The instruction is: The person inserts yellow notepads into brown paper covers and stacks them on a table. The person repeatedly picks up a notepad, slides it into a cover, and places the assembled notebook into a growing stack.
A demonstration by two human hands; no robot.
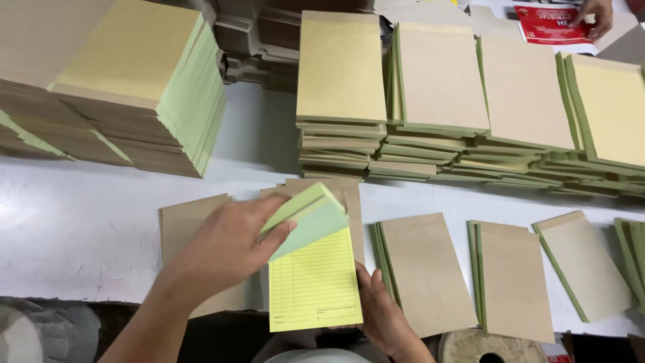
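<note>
Head view. The left hand (225,245) entered from 7 o'clock, palm down, fingers bent over a lifted sheaf of pale green leaves (308,216), which it pinched and folded back. The right hand (381,314) came up from 6 o'clock, loosely curled with fingers under the right edge of the pad (314,282), supporting it; the exposed yellow ruled form lay at lower centre, over the near edge of the white desk (80,222). Brown-backed pads with green spines (423,269) lay in a row from 4 to 3 o'clock. Taller stacks of the same pads (437,107) stood from 12 to 2 o'clock, and a large slanted stack (134,81) with green page edges stood at 10 o'clock. At 1 o'clock, another person's hand (596,15) rested on a red printed package (551,27).
</note>
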